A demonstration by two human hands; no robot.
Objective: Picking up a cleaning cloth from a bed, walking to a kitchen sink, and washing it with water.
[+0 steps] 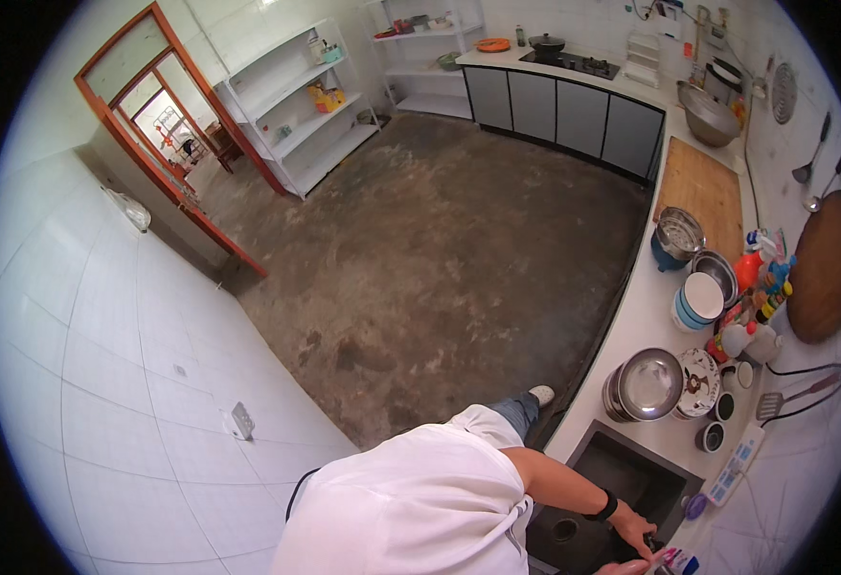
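Observation:
My left hand (634,530), with a black band on its wrist, reaches over the right part of the dark sink (586,460). Its fingertips meet a small dark object (650,539) at the sink's edge; what it is and whether the fingers grip it cannot be made out. Only part of my right hand (625,568) shows at the bottom rim, close beneath the left one. A pink and white package (675,560) lies beside its fingertips; whether they touch is unclear. The sink's drain (565,530) is visible left of my left hand.
Stacked metal basins (650,384), a patterned plate (698,384) and dark cups (711,436) stand beside the sink. Further along are bowls (703,296), cleaning bottles (749,269) and a wooden board (701,187). A power strip (736,466) lies along the wall.

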